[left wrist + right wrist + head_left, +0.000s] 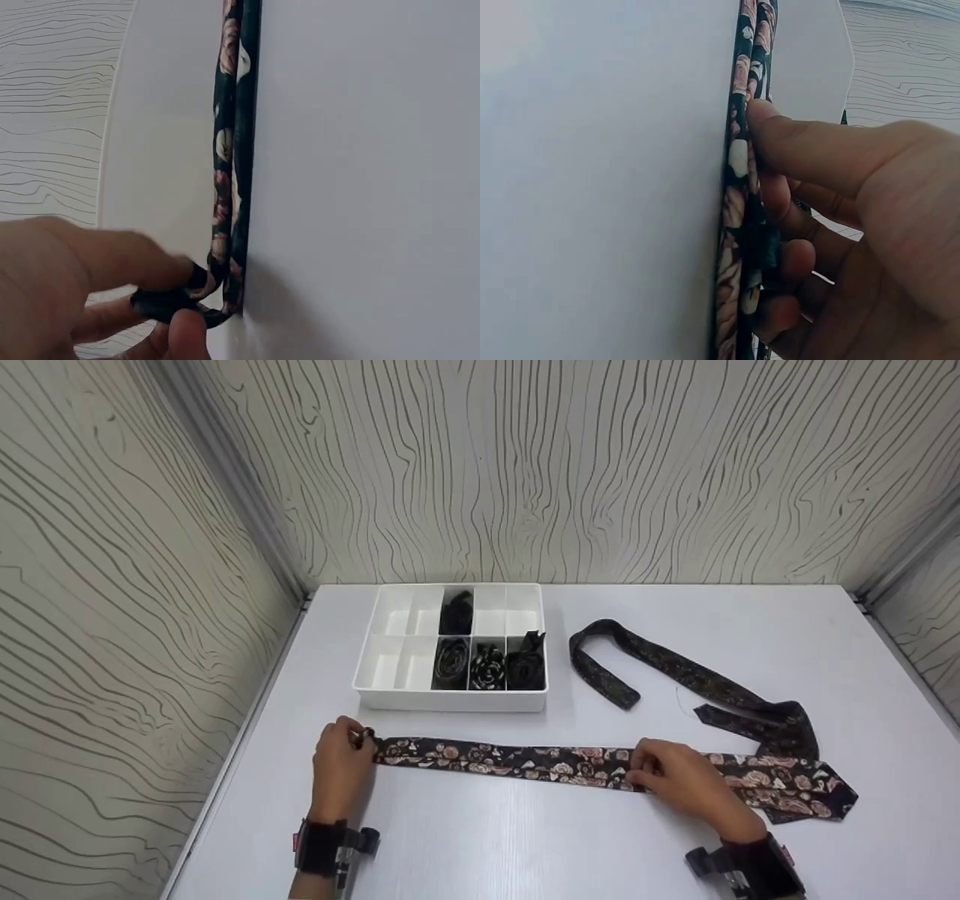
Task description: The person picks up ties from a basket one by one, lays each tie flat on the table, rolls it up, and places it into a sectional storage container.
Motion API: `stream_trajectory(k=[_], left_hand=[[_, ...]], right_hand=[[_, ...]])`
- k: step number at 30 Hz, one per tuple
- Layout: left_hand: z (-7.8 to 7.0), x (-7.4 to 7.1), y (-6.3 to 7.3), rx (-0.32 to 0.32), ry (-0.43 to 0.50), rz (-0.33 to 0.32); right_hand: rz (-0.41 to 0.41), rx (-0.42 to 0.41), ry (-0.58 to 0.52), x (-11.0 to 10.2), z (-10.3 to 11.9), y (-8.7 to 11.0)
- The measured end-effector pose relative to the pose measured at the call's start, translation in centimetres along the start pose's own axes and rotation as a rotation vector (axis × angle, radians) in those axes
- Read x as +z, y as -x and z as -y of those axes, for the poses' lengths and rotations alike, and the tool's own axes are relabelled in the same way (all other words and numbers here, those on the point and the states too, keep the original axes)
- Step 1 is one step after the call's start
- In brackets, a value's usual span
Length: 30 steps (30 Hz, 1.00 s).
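A dark floral necktie (pixel 525 765) with pink roses lies stretched from left to right, folded lengthwise along its middle. At its left end my left hand (pixel 341 769) pinches the tip; the left wrist view shows the fabric bent into a small loop (pixel 169 304) between thumb and fingers. Farther right, my right hand (pixel 686 780) holds the tie toward its wide end, with the thumb (pixel 787 142) against the fabric and the fingers curled at its edge. The pointed wide end (pixel 836 791) extends beyond the right hand, over part of a second dark necktie (pixel 697 667).
Behind the floral tie stands a white divided box (pixel 450 701). Several rolled dark ties, such as one black-and-white roll (pixel 489 667), sit in its middle and right compartments. The second tie curves across the table's right side. Patterned panels (pixel 525 472) enclose the back and sides.
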State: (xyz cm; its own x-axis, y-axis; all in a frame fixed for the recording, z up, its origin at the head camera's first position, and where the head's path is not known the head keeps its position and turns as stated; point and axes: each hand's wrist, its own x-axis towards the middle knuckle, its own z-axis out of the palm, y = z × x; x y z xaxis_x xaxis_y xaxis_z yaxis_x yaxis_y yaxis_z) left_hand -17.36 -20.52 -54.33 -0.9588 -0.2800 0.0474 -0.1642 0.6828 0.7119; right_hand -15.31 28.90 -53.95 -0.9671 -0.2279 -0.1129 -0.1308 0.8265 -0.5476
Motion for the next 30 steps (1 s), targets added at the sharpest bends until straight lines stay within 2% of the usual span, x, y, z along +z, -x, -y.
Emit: stream_trajectory(k=[4, 11, 17, 23, 25, 28, 30], left_hand=[[0.4, -0.1, -0.1, -0.045, -0.003, -0.036], [-0.3, 0.6, 0.0, 0.008, -0.044, 0.038], [-0.9, 0.8, 0.1, 0.02, -0.054, 0.075], [-0.8, 0.5, 0.1, -0.032, -0.104, 0.087], [-0.9, 0.4, 0.1, -0.044, -0.091, 0.101], [-1.3, 0.8, 0.1, -0.016, -0.047, 0.107], [-1.7, 1.2, 0.2, 0.02, -0.028, 0.104]], right_hand=[[0.003, 0.003, -0.018, 0.2, -0.1, 0.1], [-0.019, -0.01, -0.017, 0.2, -0.1, 0.1], [-0.024, -0.015, -0.022, 0.0, -0.1, 0.2], [-0.007, -0.015, -0.006, -0.2, 0.1, 0.1], [-0.008, -0.015, 0.02, -0.2, 0.6, 0.1], [-0.035, -0.062, 0.063, 0.2, 1.8, 0.1], [-0.047, -0.126, 0.077, 0.7, 2.8, 0.0]])
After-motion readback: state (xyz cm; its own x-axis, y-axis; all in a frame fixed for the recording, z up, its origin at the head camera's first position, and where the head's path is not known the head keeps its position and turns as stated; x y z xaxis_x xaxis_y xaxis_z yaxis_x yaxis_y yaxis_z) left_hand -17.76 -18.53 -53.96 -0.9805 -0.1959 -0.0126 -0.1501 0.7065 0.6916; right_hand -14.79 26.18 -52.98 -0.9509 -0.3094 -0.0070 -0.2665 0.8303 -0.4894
